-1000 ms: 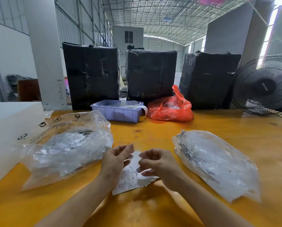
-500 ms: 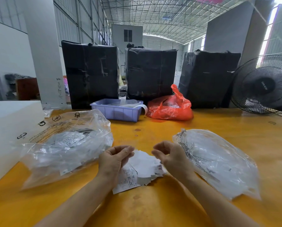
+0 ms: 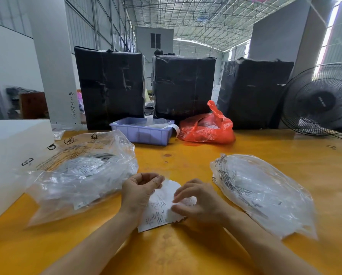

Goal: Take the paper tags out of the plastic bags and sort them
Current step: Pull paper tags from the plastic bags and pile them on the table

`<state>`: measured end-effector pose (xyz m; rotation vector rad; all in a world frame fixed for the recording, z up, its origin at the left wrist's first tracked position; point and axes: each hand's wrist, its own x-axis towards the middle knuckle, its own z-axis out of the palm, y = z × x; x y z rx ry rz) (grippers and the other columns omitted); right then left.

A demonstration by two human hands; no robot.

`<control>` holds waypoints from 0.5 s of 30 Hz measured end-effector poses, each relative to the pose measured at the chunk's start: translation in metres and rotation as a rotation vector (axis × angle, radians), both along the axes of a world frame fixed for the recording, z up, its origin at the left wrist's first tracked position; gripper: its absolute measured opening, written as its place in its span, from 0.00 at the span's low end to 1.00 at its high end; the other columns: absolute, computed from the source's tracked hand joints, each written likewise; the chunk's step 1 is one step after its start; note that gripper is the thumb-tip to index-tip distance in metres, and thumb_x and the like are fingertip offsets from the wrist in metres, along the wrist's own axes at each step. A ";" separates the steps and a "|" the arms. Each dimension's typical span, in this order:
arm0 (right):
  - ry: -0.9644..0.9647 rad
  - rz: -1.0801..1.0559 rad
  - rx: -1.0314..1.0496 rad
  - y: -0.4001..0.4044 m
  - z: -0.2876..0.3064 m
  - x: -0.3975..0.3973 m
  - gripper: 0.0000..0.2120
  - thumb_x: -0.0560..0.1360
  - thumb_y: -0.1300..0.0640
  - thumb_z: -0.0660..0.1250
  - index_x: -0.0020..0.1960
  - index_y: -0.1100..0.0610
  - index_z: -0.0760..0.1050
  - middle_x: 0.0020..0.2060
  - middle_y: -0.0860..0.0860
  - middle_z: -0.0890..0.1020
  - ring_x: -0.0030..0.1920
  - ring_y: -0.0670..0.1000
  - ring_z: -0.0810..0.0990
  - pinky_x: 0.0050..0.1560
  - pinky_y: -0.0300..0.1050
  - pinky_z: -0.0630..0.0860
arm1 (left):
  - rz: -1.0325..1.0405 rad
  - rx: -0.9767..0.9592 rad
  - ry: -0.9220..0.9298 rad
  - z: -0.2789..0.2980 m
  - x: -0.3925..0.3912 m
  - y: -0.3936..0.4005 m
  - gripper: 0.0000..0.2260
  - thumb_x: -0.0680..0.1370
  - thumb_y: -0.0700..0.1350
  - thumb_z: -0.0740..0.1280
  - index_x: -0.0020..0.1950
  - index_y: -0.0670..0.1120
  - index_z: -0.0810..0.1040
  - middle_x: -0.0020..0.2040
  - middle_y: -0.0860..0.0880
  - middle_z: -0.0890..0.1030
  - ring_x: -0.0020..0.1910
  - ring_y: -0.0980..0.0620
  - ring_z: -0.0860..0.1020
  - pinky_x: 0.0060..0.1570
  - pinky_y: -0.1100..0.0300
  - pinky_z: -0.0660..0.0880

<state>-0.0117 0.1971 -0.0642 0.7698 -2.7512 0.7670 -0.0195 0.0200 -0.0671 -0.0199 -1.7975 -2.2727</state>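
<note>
A small pile of white printed paper tags [image 3: 159, 212] lies on the yellow table [image 3: 186, 161] between my hands. My left hand [image 3: 139, 193] has curled fingers and pinches the upper left edge of the pile. My right hand [image 3: 198, 203] is bent over the pile's right side, with thumb and fingertips closing on a tag; the fingers are blurred. A large clear plastic bag [image 3: 80, 173] holding more bagged tags lies to the left. A heap of clear plastic bags [image 3: 263, 191] lies to the right.
A purple bin [image 3: 140, 132] and a red plastic bag [image 3: 206, 129] sit at the back of the table, with black wrapped bales [image 3: 110, 86] behind them. A fan [image 3: 321, 100] stands at the far right and a white box [image 3: 9, 153] at the left edge.
My right hand went out toward the heap of bags on the right, then came back onto the tag pile. My left hand stayed at the pile's left edge.
</note>
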 end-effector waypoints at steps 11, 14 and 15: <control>-0.247 -0.309 -1.002 0.010 0.012 -0.007 0.12 0.76 0.61 0.66 0.35 0.60 0.78 0.33 0.53 0.82 0.35 0.48 0.80 0.36 0.38 0.74 | -0.012 -0.017 0.002 0.001 0.000 0.001 0.05 0.68 0.37 0.74 0.42 0.41 0.81 0.38 0.45 0.84 0.33 0.54 0.79 0.41 0.58 0.73; -0.417 -0.237 -1.226 0.005 0.015 -0.006 0.05 0.75 0.63 0.67 0.40 0.61 0.78 0.35 0.54 0.85 0.36 0.50 0.84 0.34 0.36 0.75 | -0.068 -0.031 -0.005 0.001 0.001 0.002 0.07 0.66 0.39 0.75 0.42 0.39 0.81 0.35 0.46 0.84 0.30 0.56 0.78 0.35 0.62 0.72; -0.449 -0.212 -1.269 0.003 0.016 -0.006 0.02 0.74 0.64 0.68 0.42 0.61 0.78 0.35 0.55 0.85 0.36 0.50 0.84 0.33 0.35 0.75 | -0.093 -0.031 -0.010 0.002 0.002 0.003 0.09 0.65 0.40 0.75 0.42 0.39 0.81 0.34 0.47 0.84 0.29 0.57 0.78 0.33 0.64 0.71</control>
